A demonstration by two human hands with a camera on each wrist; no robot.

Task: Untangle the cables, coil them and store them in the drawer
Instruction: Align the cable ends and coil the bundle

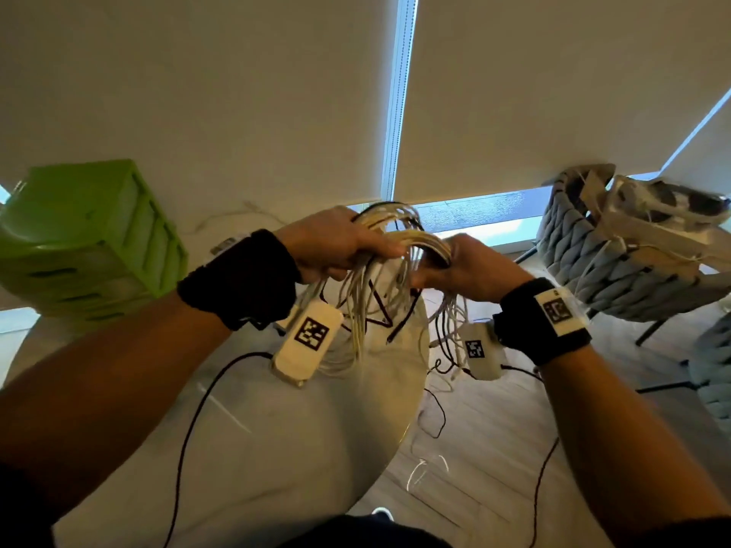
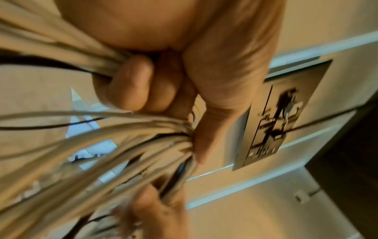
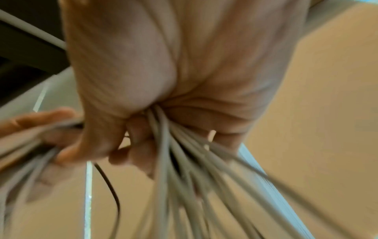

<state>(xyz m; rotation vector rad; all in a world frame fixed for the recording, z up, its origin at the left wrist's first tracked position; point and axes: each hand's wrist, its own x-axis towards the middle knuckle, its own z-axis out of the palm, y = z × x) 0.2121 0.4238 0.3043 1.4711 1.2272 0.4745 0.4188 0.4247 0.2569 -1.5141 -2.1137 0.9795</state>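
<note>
A thick bunch of white cables (image 1: 399, 231) mixed with a few black ones arches between both hands, raised above a round white table (image 1: 316, 421). My left hand (image 1: 340, 243) grips one side of the bunch, fingers curled tight around the cables (image 2: 126, 139) in the left wrist view. My right hand (image 1: 459, 267) grips the other side; in the right wrist view, blurred, the cables (image 3: 184, 161) fan out of its fist. Loose ends (image 1: 368, 310) hang down toward the table. A green drawer unit (image 1: 87, 239) stands on the table at the left, its drawers closed.
A grey woven chair (image 1: 617, 247) stands to the right with pale clutter on it. Thin black leads (image 1: 197, 413) run from the wrist cameras across the table. A window blind (image 1: 553, 92) hangs behind. Wooden floor (image 1: 494, 448) shows right of the table.
</note>
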